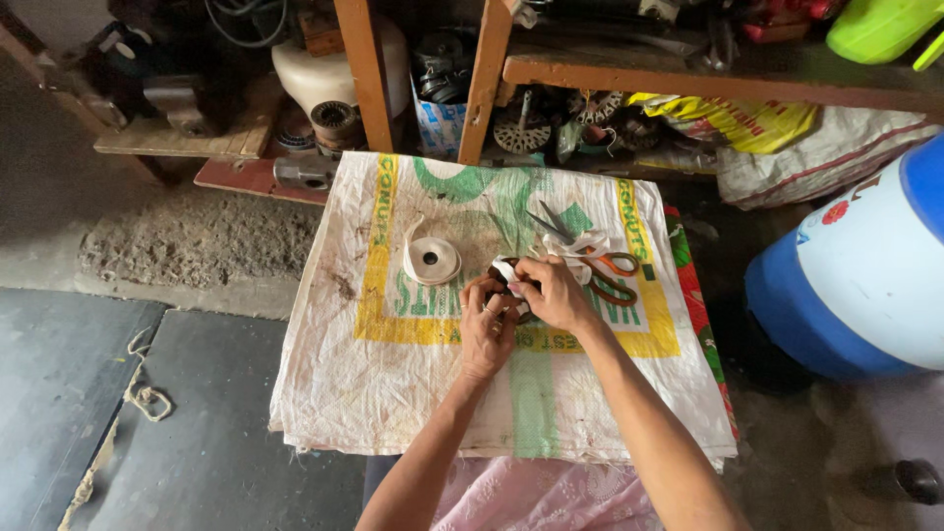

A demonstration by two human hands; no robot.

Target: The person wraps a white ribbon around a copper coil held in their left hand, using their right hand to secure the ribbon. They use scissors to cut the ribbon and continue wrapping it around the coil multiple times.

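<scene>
Both hands meet over the middle of a woven sack (393,374) printed in green and yellow, spread flat as a work surface. The left hand (489,329) is curled closed around a small dark brown part (507,278), of which only the upper edge shows between the fingers. The right hand (554,293) is pinched shut on a white strip of tape or cloth (504,267) at the top of that part. Whether the strip is already wound around the part cannot be told; the fingers hide the contact.

1 roll of white tape (431,260) lies on the sack just left of the hands, with a loose tail rising from it. 1 pair of scissors (600,264) with orange and brown handles lies just right of the hands, blades pointing away, beside crumpled white scraps (582,244).

Judgement on handling: the part looks small, rigid and light, best held around its body as the left hand does. The strip looks thin, soft and limp; it would need fingertip tension close to the part to stay flat.

A blue and white drum (855,285) stands well apart on the right.
</scene>
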